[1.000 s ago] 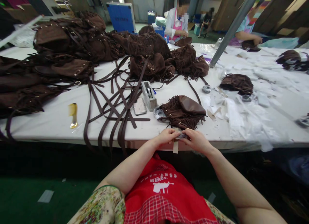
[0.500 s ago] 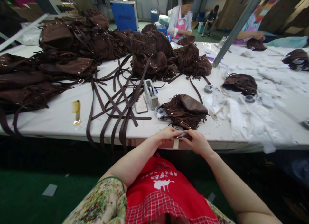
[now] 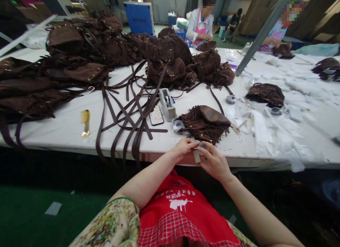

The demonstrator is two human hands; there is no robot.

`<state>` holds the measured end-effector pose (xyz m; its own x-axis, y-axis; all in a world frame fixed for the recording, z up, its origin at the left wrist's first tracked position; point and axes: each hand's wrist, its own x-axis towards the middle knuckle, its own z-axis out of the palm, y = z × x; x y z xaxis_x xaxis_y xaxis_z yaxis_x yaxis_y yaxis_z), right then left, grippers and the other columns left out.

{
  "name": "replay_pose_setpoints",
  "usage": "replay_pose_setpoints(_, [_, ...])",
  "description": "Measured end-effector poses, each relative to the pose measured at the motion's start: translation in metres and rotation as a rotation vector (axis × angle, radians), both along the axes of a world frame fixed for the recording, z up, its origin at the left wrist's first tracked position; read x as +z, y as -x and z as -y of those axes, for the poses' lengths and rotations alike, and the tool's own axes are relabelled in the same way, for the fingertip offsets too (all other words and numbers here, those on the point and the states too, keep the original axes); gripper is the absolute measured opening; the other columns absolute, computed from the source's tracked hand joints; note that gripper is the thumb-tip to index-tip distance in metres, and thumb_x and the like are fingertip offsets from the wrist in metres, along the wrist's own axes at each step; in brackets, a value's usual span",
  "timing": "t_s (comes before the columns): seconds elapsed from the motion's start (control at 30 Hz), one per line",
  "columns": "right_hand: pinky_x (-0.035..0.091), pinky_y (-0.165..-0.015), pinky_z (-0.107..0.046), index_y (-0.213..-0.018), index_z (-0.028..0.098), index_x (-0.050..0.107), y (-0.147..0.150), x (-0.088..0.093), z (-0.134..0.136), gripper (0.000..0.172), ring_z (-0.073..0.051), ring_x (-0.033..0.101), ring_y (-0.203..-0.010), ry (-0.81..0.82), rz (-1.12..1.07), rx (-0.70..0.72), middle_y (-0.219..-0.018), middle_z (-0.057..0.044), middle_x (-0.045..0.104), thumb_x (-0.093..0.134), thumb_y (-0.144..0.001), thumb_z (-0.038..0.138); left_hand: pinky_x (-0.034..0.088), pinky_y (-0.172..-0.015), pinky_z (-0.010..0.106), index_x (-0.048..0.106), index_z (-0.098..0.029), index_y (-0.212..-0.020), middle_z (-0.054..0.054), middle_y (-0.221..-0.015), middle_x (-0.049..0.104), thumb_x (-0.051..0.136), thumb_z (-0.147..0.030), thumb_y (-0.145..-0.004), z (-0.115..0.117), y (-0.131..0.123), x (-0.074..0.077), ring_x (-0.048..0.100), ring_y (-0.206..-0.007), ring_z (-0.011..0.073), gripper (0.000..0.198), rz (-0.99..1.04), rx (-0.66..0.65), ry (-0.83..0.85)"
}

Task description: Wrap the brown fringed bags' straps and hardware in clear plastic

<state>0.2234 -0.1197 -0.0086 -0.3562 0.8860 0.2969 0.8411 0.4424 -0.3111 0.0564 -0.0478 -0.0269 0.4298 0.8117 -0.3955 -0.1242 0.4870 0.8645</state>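
- A short tan strip (image 3: 196, 156) hangs just past the near edge of the table (image 3: 66, 130), at the centre of the view, pinched at its top end with the lower end loose.
- The left hand (image 3: 183, 149) comes in from 7 o'clock, forearm bare and wrist bent. Its thumb and fingertips are pressed together on the top of the strip.
- The right hand (image 3: 214, 162) comes in from 5 o'clock, back of the hand up and fingers curled. Its fingertips are closed on the same end of the strip, touching the left hand's.
- At 12 o'clock from the strip, just beyond the hands, a brown fringed bag (image 3: 205, 123) lies on the table.
- A roll of tape (image 3: 177, 125) touches the bag's left side.
- At 11 o'clock stand a tape dispenser (image 3: 167, 104) and a phone (image 3: 156, 115), side by side.
- Brown straps (image 3: 132, 112) trail over the table edge at 10 o'clock, with a yellow comb (image 3: 85, 122) further out at 9 o'clock.
- At 6 o'clock, the person's red apron (image 3: 180, 211) bears white characters and a white figure, too small to read.
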Motion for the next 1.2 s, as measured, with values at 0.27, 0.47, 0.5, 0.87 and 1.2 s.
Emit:
replay_pose_setpoints(0.27, [0.049,-0.088,-0.034,-0.098,0.024,0.066,0.002,-0.005,-0.008,0.021,-0.021,0.062,-0.103,-0.087,0.080,0.014,-0.132,-0.007,0.057,0.046,-0.092,0.024,0.026,-0.049,0.020,0.046,-0.017,-0.070,-0.007,-0.055,0.043,0.068,-0.057,-0.065,0.005,0.008,0.002,0.036,-0.048,0.0056,0.045,0.055,-0.025,-0.112])
replay_pose_setpoints(0.47, [0.048,-0.084,-0.032,-0.098,0.023,0.066,-0.003,0.002,-0.015,0.022,-0.020,0.065,-0.093,0.017,-0.099,-0.016,-0.108,-0.007,0.070,0.045,-0.093,0.028,0.029,-0.050,0.020,0.045,-0.018,-0.069,-0.007,-0.057,0.045,0.060,-0.047,-0.073,0.005,0.008,-0.005,0.038,-0.049,0.0062,0.033,-0.044,-0.122,-0.242])
replay_pose_setpoints(0.5, [0.049,-0.080,-0.031,-0.095,0.023,0.066,-0.004,0.003,-0.017,0.022,-0.019,0.066,-0.087,0.057,-0.129,-0.045,-0.099,-0.006,0.072,0.046,-0.093,0.030,0.030,-0.050,0.020,0.045,-0.018,-0.067,-0.007,-0.057,0.045,0.059,-0.044,-0.074,0.005,0.007,-0.005,0.039,-0.050,0.0066,0.030,-0.077,-0.158,-0.293])
replay_pose_setpoints(0.87, [0.046,-0.047,-0.025,-0.082,0.022,0.071,-0.004,0.022,-0.051,0.024,-0.016,0.061,-0.054,0.546,-0.465,-0.184,-0.068,-0.002,0.070,0.056,-0.081,0.040,0.042,-0.067,0.023,0.060,-0.015,-0.077,0.002,-0.076,0.062,0.055,-0.025,-0.077,0.004,0.000,-0.004,0.054,-0.071,0.0133,0.011,-0.182,-0.244,-0.581])
replay_pose_setpoints(1.2, [0.042,-0.036,-0.022,-0.068,0.018,0.063,-0.006,0.009,-0.058,0.024,-0.014,0.057,-0.046,0.652,-0.595,-0.234,-0.058,0.000,0.062,0.061,-0.074,0.041,0.044,-0.060,0.023,0.054,-0.016,-0.076,0.000,-0.066,0.063,0.059,-0.040,-0.080,0.010,0.004,-0.008,0.060,-0.063,0.0134,0.025,-0.198,-0.236,-0.436])
